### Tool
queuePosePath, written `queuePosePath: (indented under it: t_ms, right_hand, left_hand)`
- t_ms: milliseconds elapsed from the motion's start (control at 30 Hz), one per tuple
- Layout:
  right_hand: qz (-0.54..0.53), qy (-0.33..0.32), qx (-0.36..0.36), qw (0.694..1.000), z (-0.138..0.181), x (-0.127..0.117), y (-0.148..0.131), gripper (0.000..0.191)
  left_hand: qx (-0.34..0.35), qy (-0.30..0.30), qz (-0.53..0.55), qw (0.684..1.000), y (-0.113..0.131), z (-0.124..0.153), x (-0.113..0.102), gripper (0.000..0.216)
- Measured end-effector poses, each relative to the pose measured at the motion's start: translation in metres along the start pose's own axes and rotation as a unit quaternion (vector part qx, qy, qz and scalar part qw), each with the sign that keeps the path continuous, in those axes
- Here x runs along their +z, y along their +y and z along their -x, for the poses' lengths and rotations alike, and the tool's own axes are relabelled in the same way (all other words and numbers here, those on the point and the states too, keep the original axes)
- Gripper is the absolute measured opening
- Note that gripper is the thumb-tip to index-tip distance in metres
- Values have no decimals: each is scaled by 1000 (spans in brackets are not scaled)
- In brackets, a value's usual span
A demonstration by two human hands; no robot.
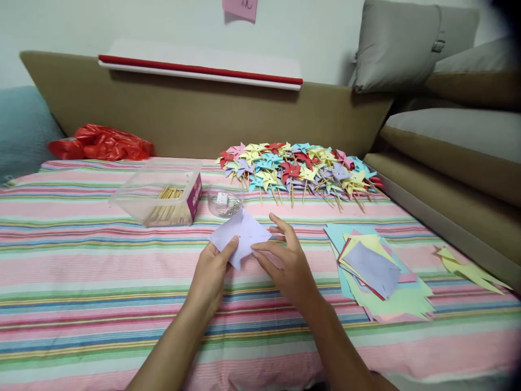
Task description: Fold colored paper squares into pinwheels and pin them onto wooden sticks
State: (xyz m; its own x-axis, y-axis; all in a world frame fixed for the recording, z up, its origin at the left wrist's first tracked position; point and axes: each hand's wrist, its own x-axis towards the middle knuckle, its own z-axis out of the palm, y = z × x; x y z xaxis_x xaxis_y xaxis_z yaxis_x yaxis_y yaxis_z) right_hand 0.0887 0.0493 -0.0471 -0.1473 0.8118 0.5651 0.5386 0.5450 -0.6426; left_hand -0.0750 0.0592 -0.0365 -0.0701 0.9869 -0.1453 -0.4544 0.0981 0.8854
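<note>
A lilac paper square point(246, 231) with slits running in from its corners is held up above the striped cloth. My left hand point(211, 271) grips it at the lower left, thumb on top near a small mark at the centre. At the right side of the paper, my right hand point(287, 260) has its thumb and a fingertip closed on the edge, while its other fingers are lifted apart. Just behind the paper stands a clear round dish point(225, 203) with small metallic pieces and a white label.
A clear plastic box point(150, 209) of wooden sticks sits at left. Many paper pinwheels point(291, 171) lie at the back. Coloured paper sheets point(374, 266) are stacked at right, near a cut yellow piece point(468, 269). A red plastic bag point(109, 144) lies back left; grey cushions point(456, 136) border the right.
</note>
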Motion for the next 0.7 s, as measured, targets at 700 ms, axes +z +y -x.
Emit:
queuePosePath:
  t_ms: [700]
  right_hand:
    - [-117, 45, 133, 983, -5, 2, 1, 9]
  left_hand:
    - [42, -30, -129, 990, -9, 3, 5, 43]
